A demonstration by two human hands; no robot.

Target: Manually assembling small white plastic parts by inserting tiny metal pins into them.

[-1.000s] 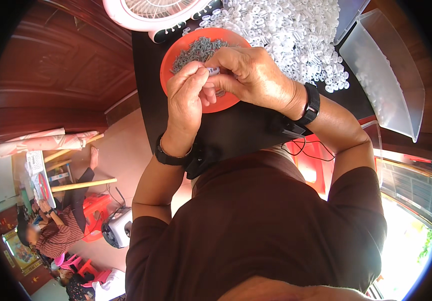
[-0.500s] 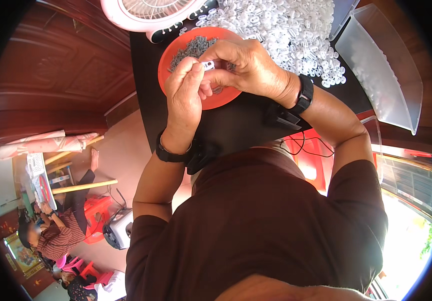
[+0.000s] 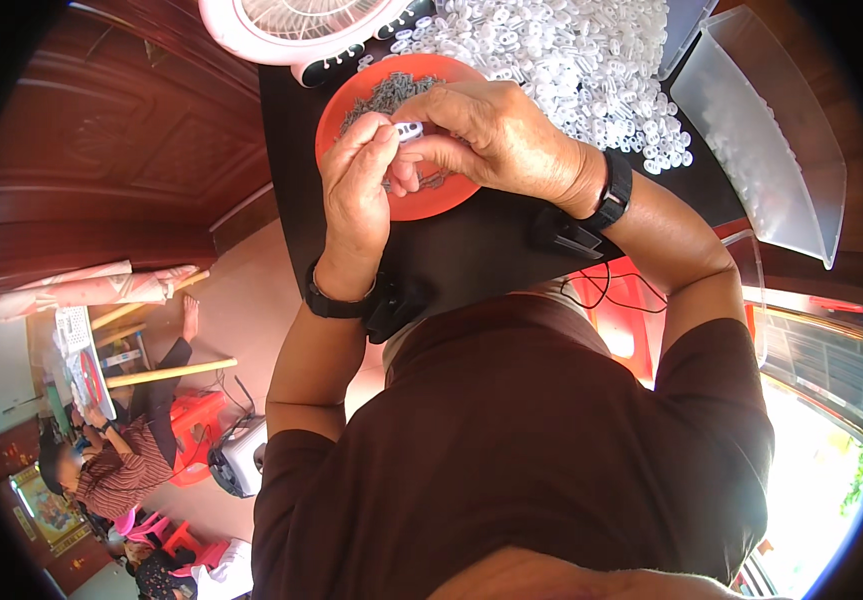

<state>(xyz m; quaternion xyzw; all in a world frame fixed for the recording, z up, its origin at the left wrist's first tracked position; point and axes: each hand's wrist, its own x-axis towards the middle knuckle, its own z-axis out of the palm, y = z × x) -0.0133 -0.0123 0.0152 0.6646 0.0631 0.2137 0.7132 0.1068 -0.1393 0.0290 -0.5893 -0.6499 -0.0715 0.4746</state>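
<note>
Above an orange-red plate (image 3: pixel 421 205), both hands meet at a small white oval plastic piece (image 3: pixel 409 131) with dark spots that look like holes. My left hand (image 3: pixel 356 190) pinches its left end between thumb and fingers. The curled forefinger and thumb of my right hand (image 3: pixel 516 135) close on it from the right; whether they also hold something smaller is hidden. Many small grey screw-like pieces (image 3: pixel 391 93) lie in the plate, partly covered by my hands. Beyond my right hand spreads a large heap of similar white plastic pieces (image 3: pixel 571 60).
A pink and white fan (image 3: pixel 301 40) stands at the far left of the black table (image 3: pixel 461 255). On the right is a translucent bin (image 3: pixel 771 150) with whitish contents. Cables (image 3: pixel 606 290) hang by the near edge. Another person (image 3: pixel 121 465) sits at a table on the left.
Both hands have shifted slightly left with the white piece, and my left hand a little more. The piece is tilted somewhat differently. Both hands keep their grip.
</note>
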